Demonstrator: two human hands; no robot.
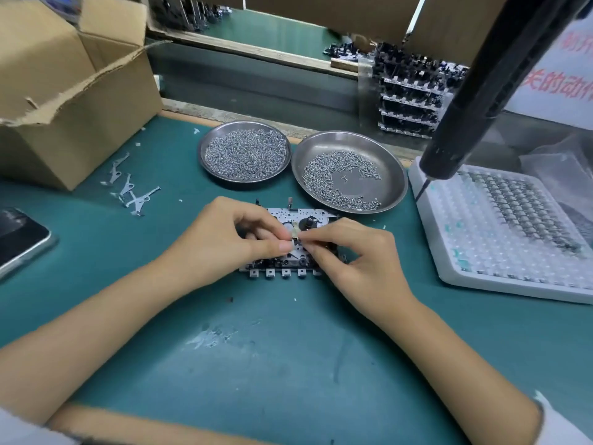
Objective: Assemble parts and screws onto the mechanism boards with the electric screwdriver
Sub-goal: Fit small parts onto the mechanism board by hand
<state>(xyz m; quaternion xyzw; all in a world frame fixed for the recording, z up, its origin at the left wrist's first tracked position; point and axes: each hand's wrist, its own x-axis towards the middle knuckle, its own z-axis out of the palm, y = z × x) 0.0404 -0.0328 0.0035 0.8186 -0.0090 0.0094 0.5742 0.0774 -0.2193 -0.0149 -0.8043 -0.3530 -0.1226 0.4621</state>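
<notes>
1. Silver-grey perforated metal mechanism board [300,216] is laid on the green mat, its long axis left to right, directly beneath both hands.
2. A tiny pale part, too small to identify, is pinched over the board's middle by the left hand [224,239] and right hand [356,252] together.
3. The black hanging electric screwdriver [475,101] is suspended to the board's right, nearer the right hand.
4. The board's centre is hidden by fingers.

green bench [288,364]; board [290,263], dishes [394,175], box [73,101]
</notes>
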